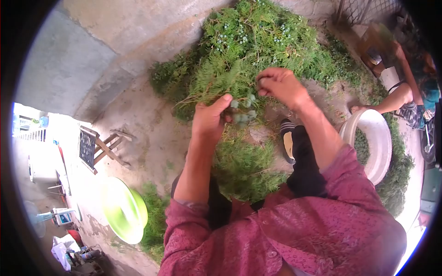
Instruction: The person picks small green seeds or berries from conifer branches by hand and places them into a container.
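Note:
My left hand (209,118) is closed round a leafy green sprig (218,87) with pale blue-green berries (244,110) hanging beside the thumb. To its right, my right hand (281,86) is raised with its fingers pinched together; whatever they hold is too small to name. Behind both hands rises a large pile of green branches (258,37) dotted with pale berries. More cut greenery (244,168) lies on the ground between my legs, below the hands.
A white tub (384,147) with green berries inside stands at the right. At the left are a lime-green basin (124,209) and a folding stool (103,148). Another person's bare leg (396,99) shows at the upper right, near a concrete wall (152,27) along the back.

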Demonstrator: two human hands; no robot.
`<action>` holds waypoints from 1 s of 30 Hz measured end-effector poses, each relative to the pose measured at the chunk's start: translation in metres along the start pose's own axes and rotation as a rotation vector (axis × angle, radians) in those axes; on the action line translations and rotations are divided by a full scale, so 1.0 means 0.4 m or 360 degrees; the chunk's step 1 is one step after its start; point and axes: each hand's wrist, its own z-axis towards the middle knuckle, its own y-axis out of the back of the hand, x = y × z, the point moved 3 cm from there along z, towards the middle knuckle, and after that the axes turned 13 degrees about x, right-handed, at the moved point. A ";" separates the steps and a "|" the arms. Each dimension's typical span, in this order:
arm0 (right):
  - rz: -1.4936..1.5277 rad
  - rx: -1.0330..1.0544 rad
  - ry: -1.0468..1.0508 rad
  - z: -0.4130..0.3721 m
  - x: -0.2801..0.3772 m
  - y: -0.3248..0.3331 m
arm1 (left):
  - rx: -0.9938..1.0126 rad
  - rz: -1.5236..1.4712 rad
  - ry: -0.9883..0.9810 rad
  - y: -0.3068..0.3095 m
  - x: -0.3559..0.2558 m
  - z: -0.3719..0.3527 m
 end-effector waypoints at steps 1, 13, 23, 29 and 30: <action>0.0333 0.0012 -0.0003 0.000 -0.004 0.026 | 0.0001 -0.0021 -0.0080 0.009 -0.016 -0.011; 0.0853 0.0664 -0.0331 0.000 0.014 -0.098 | -0.0050 -0.0094 -0.0006 0.035 -0.040 -0.059; 0.0968 0.0327 -0.0267 0.030 -0.018 -0.129 | -0.0220 0.0313 -0.0176 0.011 -0.034 -0.070; 0.0955 0.0001 -0.0367 0.059 -0.058 -0.046 | -0.0156 0.0278 -0.0299 0.028 -0.042 -0.083; 0.1176 0.0041 -0.0254 0.054 -0.043 -0.031 | -0.0154 0.0276 -0.0299 0.033 -0.049 -0.087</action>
